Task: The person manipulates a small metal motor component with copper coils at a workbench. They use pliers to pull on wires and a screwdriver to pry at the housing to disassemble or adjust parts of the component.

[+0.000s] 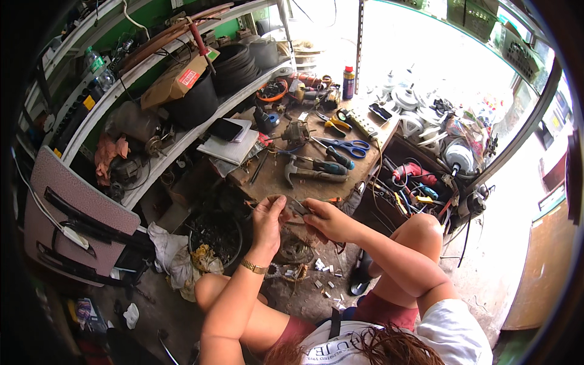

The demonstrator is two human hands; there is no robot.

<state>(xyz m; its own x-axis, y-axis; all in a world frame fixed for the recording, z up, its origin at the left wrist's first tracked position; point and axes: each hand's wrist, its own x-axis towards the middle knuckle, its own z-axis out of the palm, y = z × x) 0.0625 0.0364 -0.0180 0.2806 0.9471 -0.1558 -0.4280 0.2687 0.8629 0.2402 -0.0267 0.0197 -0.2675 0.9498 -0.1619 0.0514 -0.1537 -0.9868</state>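
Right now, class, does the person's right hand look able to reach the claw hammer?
Probably yes: the claw hammer lies just beyond the right hand with nothing tall between them, though that hand seems occupied with a small object.

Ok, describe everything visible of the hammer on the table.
The hammer lies on its side on the worn, wood-looking table. Its curved, metal-looking grey head points left; its long, dull greyish handle runs right. Blue-and-black tool handles lie just beyond it; whether they touch it is unclear.
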